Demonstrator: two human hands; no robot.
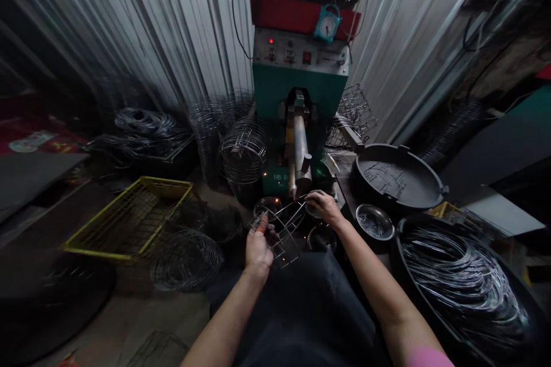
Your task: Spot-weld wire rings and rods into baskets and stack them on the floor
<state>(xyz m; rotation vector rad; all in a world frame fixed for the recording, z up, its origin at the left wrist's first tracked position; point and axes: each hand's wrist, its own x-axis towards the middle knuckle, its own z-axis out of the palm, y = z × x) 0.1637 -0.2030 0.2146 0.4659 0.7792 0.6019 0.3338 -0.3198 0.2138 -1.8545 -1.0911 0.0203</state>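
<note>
My left hand (259, 249) is closed on the left side of a wire frame (287, 235) made of thin metal rods, with an orange wrap on one finger. My right hand (323, 206) pinches the frame's upper right part, close under the electrode of a green spot welder (300, 149). Small orange sparks scatter around the frame and the welder's tip. The exact contact between rod and electrode is too small to make out.
To the right stand a black round pan (398, 175), a metal bowl of short wire pieces (375, 222) and a large tub with metal wire rings (460, 269). On the left are a yellow wire basket (129, 215) and stacked round wire racks (243, 155).
</note>
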